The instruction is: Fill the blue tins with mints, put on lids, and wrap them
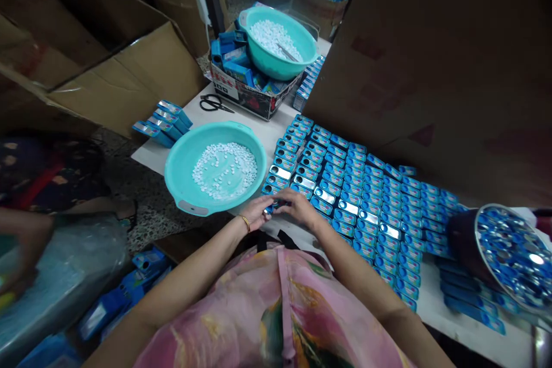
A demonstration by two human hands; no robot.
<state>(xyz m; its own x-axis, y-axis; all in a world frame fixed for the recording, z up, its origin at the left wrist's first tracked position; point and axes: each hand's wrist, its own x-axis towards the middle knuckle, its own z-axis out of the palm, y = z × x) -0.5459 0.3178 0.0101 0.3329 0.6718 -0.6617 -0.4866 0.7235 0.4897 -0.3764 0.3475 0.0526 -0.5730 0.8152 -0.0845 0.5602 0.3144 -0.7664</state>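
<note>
My left hand [257, 211], with a gold bangle at the wrist, is closed around a small blue box [269, 209] with a shiny end. Only a little of this box shows between the fingers. My right hand [294, 203] meets it from the other side, with curled fingers pressed against the box. Both hands are at the table's front edge, just right of a turquoise basin [172, 169] with small white pellets [233, 164] in it. Behind and right of my hands stand close rows of blue boxes [334, 171], some showing dark round openings in their tops.
A second turquoise basin [284, 69] of pellets sits on a carton [245, 98] of blue boxes. Black scissors [212, 103] lie near it. A dark pot [468, 230] of shiny blue-and-silver pieces stands right. Cardboard [431, 69] rises behind the rows. Another person's arm [21, 236] is at left.
</note>
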